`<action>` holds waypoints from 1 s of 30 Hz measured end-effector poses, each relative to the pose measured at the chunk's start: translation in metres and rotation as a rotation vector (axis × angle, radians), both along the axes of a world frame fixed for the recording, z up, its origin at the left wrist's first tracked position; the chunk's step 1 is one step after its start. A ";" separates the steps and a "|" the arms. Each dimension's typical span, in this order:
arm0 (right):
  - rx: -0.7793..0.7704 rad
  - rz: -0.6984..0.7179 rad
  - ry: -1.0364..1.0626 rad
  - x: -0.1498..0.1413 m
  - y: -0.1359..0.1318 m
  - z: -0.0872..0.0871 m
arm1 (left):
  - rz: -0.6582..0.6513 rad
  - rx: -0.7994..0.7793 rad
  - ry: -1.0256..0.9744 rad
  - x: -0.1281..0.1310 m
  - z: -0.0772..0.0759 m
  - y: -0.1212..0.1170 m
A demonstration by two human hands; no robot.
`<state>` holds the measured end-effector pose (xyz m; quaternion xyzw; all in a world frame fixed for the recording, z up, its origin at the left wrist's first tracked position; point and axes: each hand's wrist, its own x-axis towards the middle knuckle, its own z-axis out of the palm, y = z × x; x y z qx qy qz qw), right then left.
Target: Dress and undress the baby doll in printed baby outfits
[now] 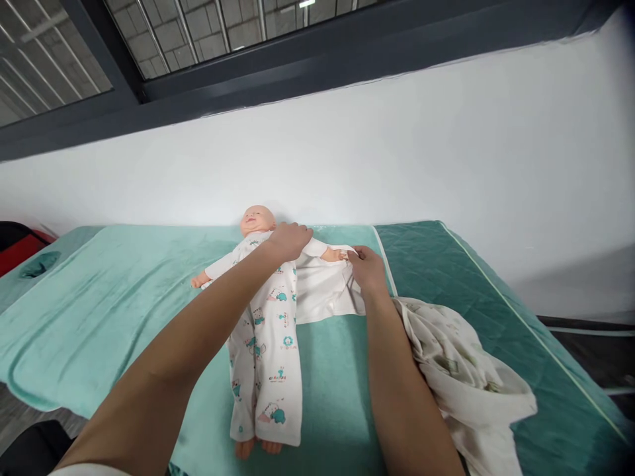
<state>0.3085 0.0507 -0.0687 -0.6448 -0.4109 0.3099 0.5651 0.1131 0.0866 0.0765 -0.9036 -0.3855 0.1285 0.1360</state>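
A baby doll lies on its back, its head towards the wall and its arms spread. It wears white trousers with a green and pink animal print, and white sleeves. My left hand is closed over the doll's shoulder on the right side; its fingertips are partly hidden. Beneath the doll's arm on that side, a white cloth garment part is spread flat. My right hand pinches the edge of this white cloth, just beside the doll's small hand.
A light green sheet covers much of the bed, with a darker green quilted cover at the right. A crumpled pale cloth lies by my right forearm. Behind stand a white wall and a dark window frame.
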 end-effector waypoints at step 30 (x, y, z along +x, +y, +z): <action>0.191 -0.200 0.299 -0.009 -0.010 0.027 | 0.033 -0.114 -0.069 0.024 -0.017 -0.006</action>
